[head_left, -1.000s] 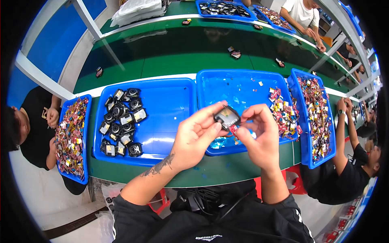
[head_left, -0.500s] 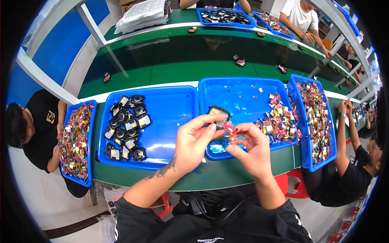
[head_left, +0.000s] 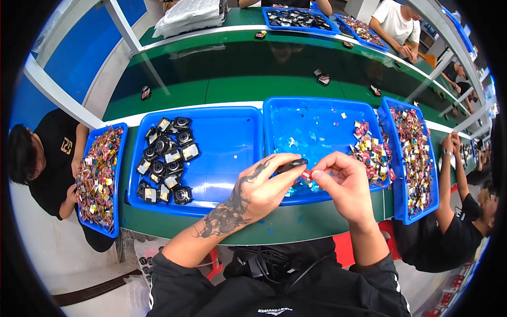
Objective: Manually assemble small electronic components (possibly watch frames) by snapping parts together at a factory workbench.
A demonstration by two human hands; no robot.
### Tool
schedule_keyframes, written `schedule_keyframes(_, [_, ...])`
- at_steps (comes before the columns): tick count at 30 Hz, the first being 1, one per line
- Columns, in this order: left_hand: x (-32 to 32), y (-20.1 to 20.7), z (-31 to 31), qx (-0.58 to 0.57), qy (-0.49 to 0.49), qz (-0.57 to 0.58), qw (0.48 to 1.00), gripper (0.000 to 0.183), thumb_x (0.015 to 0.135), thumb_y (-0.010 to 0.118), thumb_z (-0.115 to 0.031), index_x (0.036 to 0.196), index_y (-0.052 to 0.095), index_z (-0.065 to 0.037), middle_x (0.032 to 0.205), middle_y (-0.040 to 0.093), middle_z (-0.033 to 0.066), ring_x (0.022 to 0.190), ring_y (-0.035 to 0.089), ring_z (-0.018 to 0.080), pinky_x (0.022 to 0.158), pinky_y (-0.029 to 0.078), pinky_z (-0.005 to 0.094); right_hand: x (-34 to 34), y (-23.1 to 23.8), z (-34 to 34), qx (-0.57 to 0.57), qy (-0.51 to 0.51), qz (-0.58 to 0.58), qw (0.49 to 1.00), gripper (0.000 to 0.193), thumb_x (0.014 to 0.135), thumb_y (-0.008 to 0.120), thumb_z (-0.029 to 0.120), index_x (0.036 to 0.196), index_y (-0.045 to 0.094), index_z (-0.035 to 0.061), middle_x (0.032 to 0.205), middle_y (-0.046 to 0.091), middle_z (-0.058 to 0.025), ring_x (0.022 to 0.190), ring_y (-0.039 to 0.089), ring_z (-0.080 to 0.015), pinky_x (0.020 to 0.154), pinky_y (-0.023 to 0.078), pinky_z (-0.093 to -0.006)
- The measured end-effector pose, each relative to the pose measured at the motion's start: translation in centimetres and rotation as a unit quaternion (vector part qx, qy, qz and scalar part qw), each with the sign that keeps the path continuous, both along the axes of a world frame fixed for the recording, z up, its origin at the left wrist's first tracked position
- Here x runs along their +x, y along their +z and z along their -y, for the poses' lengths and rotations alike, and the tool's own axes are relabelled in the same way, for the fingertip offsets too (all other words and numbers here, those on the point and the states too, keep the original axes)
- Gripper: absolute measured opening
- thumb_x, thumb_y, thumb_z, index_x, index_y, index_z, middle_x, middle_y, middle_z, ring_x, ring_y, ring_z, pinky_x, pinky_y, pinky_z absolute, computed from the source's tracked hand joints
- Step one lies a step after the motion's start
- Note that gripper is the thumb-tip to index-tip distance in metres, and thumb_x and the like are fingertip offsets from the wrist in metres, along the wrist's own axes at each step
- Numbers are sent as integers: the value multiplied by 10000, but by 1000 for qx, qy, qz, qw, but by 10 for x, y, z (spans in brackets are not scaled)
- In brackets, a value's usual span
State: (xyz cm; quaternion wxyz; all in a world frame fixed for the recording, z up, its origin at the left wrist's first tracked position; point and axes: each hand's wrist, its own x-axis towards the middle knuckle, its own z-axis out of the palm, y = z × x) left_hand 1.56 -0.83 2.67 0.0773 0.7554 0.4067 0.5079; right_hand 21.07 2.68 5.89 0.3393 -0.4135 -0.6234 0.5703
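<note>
Over the near edge of the right-hand blue tray, my left hand [head_left: 266, 187] is closed round a small black plastic housing [head_left: 293, 165], now turned edge-on, so its face is hidden. A small red circuit board [head_left: 307, 174] pokes out beside the housing. The thumb and forefinger of my right hand [head_left: 346, 182] pinch at the board's right end; whether the board is still joined to the housing is hidden by my fingers. Similar black housings [head_left: 171, 156] with round openings and pale labels lie heaped in the left part of the left-hand blue tray [head_left: 227, 137].
The right-hand blue tray [head_left: 296, 111] holds a pile of small red and yellow parts [head_left: 369, 153] and blue film scraps. Tilted bins of such parts flank both trays, the left bin [head_left: 100, 174] and right bin [head_left: 412, 158]. Beyond runs a green conveyor [head_left: 237, 87]. Co-workers sit on both sides.
My left hand has rolled over, turning the housing from face-up to edge-on. My right hand has shifted slightly right and its fingers have curled in. Pieces on the conveyor appear slightly farther right.
</note>
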Motion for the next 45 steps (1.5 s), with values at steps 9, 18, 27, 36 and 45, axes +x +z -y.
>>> schedule_keyframes(9, [-7, 2, -1, -527, -203, 357, 744, 203, 869, 700, -77, 1017, 685, 62, 963, 688, 86, 880, 654, 119, 777, 556, 260, 4, -10, 3, 59, 27, -39, 997, 104, 883, 663, 21, 953, 595, -15, 942, 612, -58, 865, 606, -112, 761, 522, -255])
schedule_keyframes(18, [-5, -4, -2, -451, -212, 356, 790, 278, 876, 664, -19, 1139, 645, 68, 1089, 662, 114, 975, 635, 129, 866, 526, 260, -10, -12, 13, 100, -42, 7, 994, 249, 813, 724, -26, 1025, 595, -4, 975, 618, -60, 871, 626, -103, 682, 536, -224])
schedule_keyframes(27, [-3, 6, 2, -444, -188, 377, 791, 398, 863, 636, 74, 1255, 585, 36, 1192, 635, 136, 1069, 621, 166, 922, 517, 281, -15, -23, 12, 163, -96, 10, 982, 258, 800, 734, -32, 1002, 576, -8, 930, 629, -63, 817, 629, -92, 652, 505, -208])
schedule_keyframes(36, [-2, 2, 3, -427, -184, 353, 812, 388, 891, 606, 27, 1278, 586, -6, 1248, 613, 126, 1074, 611, 150, 933, 511, 280, -16, -13, 11, 164, -96, 12, 982, 328, 782, 739, -34, 1050, 555, 9, 812, 646, -39, 668, 550, -66, 605, 451, -208])
schedule_keyframes(45, [3, 2, 5, -418, -167, 335, 828, 416, 889, 576, 55, 1299, 569, -15, 1249, 606, 128, 1104, 606, 174, 906, 535, 293, -12, -8, 8, 175, -79, 117, 974, 389, 763, 748, -17, 1095, 550, 28, 775, 636, -40, 616, 515, -85, 560, 430, -224])
